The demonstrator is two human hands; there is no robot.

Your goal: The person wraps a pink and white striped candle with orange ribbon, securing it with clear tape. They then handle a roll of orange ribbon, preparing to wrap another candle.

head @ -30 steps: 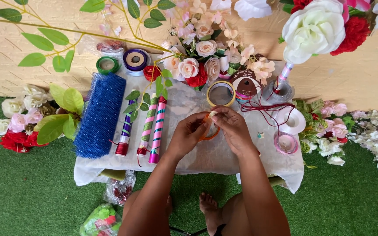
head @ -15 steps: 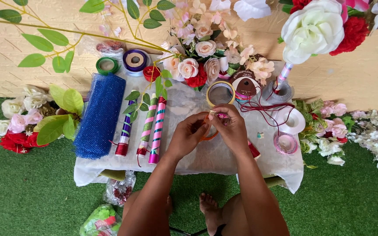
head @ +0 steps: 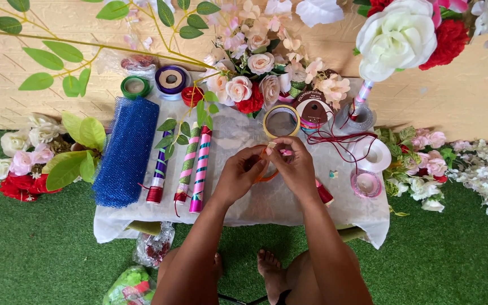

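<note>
Head view: left hand and right hand both pinch an orange tape roll over the table, near three wrapped sticks.

Mesh roll: blue. Three striped tubes: purple-green, green-pink, pink-teal. Tape ring in the hands: orange. Spools: green, purple, red, yellow-rimmed, white, pink. Cord: dark red. Table cover: white. Large rose: white. Turf: green. Wall: beige.
</note>
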